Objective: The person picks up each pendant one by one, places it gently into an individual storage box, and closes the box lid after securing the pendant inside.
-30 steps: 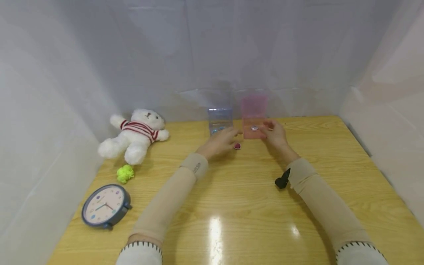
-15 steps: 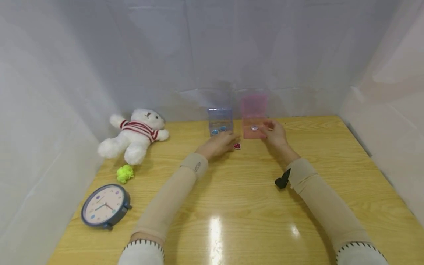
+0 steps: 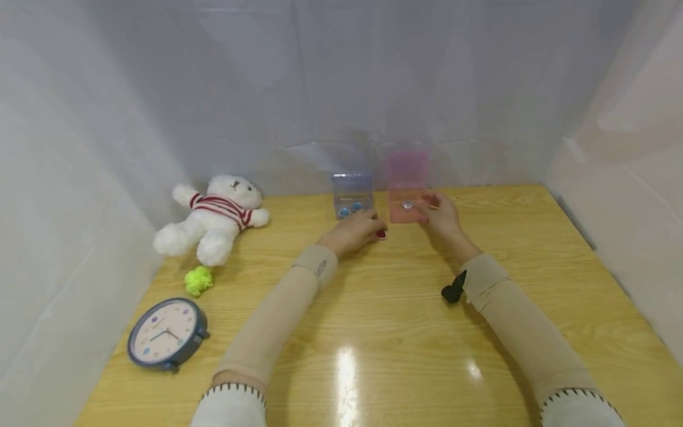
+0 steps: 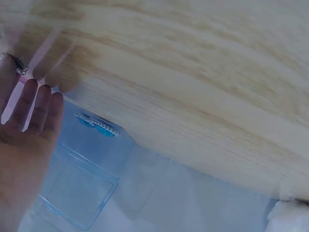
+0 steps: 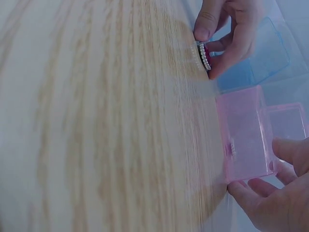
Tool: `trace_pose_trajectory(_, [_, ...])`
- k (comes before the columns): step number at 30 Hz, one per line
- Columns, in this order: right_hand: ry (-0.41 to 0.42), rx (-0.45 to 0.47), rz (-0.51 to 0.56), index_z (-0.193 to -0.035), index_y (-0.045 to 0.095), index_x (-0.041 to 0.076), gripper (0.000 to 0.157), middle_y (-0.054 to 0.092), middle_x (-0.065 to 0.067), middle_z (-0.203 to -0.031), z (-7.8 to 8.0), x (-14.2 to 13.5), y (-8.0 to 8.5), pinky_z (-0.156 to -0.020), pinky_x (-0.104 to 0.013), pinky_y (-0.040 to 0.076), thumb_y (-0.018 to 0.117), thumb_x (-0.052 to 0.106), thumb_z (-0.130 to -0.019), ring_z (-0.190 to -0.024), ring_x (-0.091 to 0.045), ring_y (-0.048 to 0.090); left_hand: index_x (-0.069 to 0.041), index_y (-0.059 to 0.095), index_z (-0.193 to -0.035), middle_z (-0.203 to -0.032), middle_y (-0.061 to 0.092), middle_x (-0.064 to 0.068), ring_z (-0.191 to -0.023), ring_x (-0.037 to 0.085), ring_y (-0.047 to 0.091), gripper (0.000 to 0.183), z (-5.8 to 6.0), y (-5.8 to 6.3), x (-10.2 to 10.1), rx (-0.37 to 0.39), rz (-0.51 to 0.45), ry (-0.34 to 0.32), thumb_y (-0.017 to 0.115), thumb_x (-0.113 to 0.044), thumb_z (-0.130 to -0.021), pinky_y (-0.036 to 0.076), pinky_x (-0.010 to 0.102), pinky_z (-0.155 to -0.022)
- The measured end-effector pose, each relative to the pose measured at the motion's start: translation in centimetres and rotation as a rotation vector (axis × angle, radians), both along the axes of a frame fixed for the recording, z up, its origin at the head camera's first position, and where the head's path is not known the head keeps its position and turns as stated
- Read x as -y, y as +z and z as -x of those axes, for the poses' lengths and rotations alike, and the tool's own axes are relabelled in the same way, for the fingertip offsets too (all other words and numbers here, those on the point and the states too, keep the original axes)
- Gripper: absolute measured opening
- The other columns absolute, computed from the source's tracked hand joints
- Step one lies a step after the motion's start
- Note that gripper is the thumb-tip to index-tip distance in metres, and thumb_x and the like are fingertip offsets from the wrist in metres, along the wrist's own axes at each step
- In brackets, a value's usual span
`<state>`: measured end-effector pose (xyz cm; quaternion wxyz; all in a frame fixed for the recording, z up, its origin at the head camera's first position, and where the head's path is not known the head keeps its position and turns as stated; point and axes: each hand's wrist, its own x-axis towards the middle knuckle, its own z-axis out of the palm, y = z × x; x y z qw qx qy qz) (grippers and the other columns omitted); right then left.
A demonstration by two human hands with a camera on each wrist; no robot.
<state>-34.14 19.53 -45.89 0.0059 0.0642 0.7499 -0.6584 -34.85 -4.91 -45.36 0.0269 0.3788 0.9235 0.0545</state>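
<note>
Near the back of the table my left hand (image 3: 349, 232) pinches a red gem (image 3: 381, 235) with a beaded rim between thumb and fingers. The right wrist view shows this gem (image 5: 206, 56) on edge at the tabletop. Just behind that hand stands a clear blue box (image 3: 353, 188), lid raised, with two blue gems (image 3: 357, 206) inside. To its right is a clear pink box (image 5: 245, 133), its lid also up, holding a pale gem (image 3: 408, 204). My right hand (image 3: 443, 219) grips the pink box's right side, thumb and fingertips against its walls.
On the left of the wooden table (image 3: 405, 332) lie a white teddy bear (image 3: 216, 216) in a striped sweater, a yellow-green pom-pom (image 3: 198, 280) and a round blue-rimmed clock (image 3: 166, 333). A pale sheet wall (image 3: 341, 77) rises right behind the boxes.
My left hand has come down from over the blue box's front, and its fingers have closed on the red gem. The blue gems now show. My right hand stays at the pink box.
</note>
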Motion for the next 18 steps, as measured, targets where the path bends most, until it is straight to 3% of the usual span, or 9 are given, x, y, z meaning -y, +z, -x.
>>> trace_pose_trajectory(6, [0.007, -0.003, -0.019, -0.153, 0.046, 0.002, 0.05, 0.046, -0.02, -0.158, -0.05, 0.0, 0.22, -0.113, -0.046, 0.056, 0.06, 0.018, -0.108, -0.129, -0.03, 0.057, -0.014, 0.071, -0.126, -0.125, 0.064, 0.007, -0.115, 0.022, 0.063, 0.024, 0.05, 0.11, -0.18, -0.012, -0.005, -0.021, 0.064, -0.024, -0.106, 0.055, 0.034, -0.104])
trace_pose_trajectory(12, [0.015, -0.001, -0.026, -0.154, 0.045, 0.002, 0.05, 0.044, -0.02, -0.16, -0.1, 0.02, 0.25, -0.114, -0.047, 0.055, 0.059, 0.018, -0.108, -0.129, -0.029, 0.056, -0.01, 0.069, -0.131, -0.123, 0.065, 0.009, -0.109, 0.021, 0.065, 0.031, 0.06, -0.04, -0.43, 0.073, -0.066, 0.004, 0.069, -0.018, -0.101, 0.059, 0.03, -0.098])
trace_pose_trajectory(18, [0.006, 0.011, 0.016, -0.155, 0.044, 0.003, 0.051, 0.042, -0.02, -0.161, -0.05, -0.02, 0.05, -0.116, -0.045, 0.054, 0.059, 0.019, -0.108, -0.131, -0.029, 0.055, -0.008, 0.068, -0.133, -0.125, 0.065, 0.009, -0.112, 0.021, 0.063, 0.036, -0.3, 0.5, -0.41, 0.176, -0.18, 0.017, 0.07, -0.016, -0.098, 0.058, 0.032, -0.101])
